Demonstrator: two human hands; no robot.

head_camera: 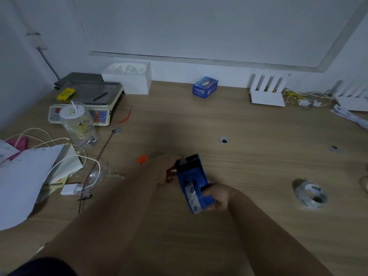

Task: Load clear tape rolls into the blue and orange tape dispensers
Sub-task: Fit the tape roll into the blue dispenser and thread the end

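A blue tape dispenser (194, 176) is held low over the wooden table (249, 126), with a clear tape roll (191, 196) seated inside its frame. My right hand (219, 196) grips the dispenser's near end, fingers curled round the blue handle. My left hand (166, 170) holds the far end beside the black serrated cutter. A second clear tape roll (310, 194) lies loose on the table to the right. Only a small orange piece (141, 158) shows behind my left wrist; what it belongs to cannot be told.
An electronic scale (85, 104) and a plastic cup in a bag (78, 122) stand at the back left. White papers (25, 176), cables and a charger (69, 189) crowd the left edge. A blue box (205, 87) and white routers (267, 90) stand along the wall.
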